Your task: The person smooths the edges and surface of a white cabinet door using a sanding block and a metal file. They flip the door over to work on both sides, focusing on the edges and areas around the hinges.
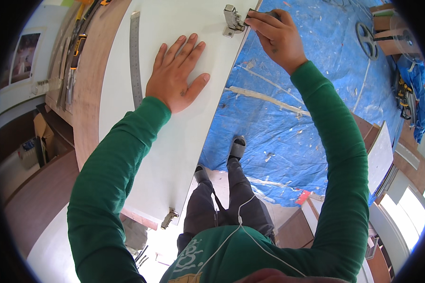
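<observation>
A white panel (115,118) lies lengthwise before me. My left hand (175,75) rests flat on it, fingers spread, beside a steel ruler (135,56). At the panel's top right edge is a metal hinge (230,21). My right hand (276,37) has its fingers closed on a small dark object (264,17) touching or just beside that hinge; what the object is I cannot tell. A second hinge (169,218) sits at the panel's near end.
Hand tools (79,47) lie along the wooden surface at left. A blue tarp (264,141) covers the floor on the right, with tools (403,99) and boards (380,151) at its far side. My feet (237,147) stand beside the panel.
</observation>
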{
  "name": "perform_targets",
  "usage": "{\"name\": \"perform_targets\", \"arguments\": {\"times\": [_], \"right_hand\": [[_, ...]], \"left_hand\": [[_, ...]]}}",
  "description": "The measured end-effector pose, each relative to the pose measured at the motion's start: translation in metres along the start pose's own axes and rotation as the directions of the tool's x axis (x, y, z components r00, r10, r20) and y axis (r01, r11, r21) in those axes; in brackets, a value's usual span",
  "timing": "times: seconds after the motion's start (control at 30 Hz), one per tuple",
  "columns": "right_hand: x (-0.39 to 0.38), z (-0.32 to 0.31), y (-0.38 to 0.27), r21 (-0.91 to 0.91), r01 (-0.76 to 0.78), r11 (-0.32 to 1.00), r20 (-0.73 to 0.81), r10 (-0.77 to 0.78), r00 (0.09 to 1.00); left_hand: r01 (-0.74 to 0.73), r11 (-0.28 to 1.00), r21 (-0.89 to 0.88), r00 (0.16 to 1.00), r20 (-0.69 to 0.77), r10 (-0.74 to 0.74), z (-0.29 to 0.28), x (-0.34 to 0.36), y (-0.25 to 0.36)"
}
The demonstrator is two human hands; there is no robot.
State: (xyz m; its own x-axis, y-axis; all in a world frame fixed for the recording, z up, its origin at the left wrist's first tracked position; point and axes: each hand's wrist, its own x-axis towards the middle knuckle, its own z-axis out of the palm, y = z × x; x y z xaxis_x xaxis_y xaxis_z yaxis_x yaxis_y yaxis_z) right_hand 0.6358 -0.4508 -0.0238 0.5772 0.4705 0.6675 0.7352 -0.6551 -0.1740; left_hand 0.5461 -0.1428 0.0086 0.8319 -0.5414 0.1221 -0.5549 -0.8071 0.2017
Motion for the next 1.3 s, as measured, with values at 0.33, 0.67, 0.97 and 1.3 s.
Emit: {"name": "perform_targets", "arguments": {"times": [0.33,0.67,0.97,1.3], "right_hand": [[-0.031,0.006,-0.034,-0.013,-0.009,1.000,0.049,0.010,0.999],[-0.042,0.013,-0.043,-0.001,-0.135,0.991,0.022,0.135,0.991],[-0.011,0.054,-0.014,0.111,-0.345,0.932,-0.128,0.357,0.925],[-0.042,0.070,-0.070,0.251,-0.374,0.893,-0.085,0.405,0.910]], "left_hand": [[0.015,1.000,0.001,1.000,0.023,-0.015,-0.002,0.000,0.000],[0.024,1.000,0.015,0.998,0.049,-0.025,-0.001,0.000,-0.001],[0.013,1.000,0.017,0.998,0.053,-0.014,0.000,0.003,0.001],[0.020,1.000,0.024,0.998,0.065,-0.022,-0.003,0.001,0.001]]}}
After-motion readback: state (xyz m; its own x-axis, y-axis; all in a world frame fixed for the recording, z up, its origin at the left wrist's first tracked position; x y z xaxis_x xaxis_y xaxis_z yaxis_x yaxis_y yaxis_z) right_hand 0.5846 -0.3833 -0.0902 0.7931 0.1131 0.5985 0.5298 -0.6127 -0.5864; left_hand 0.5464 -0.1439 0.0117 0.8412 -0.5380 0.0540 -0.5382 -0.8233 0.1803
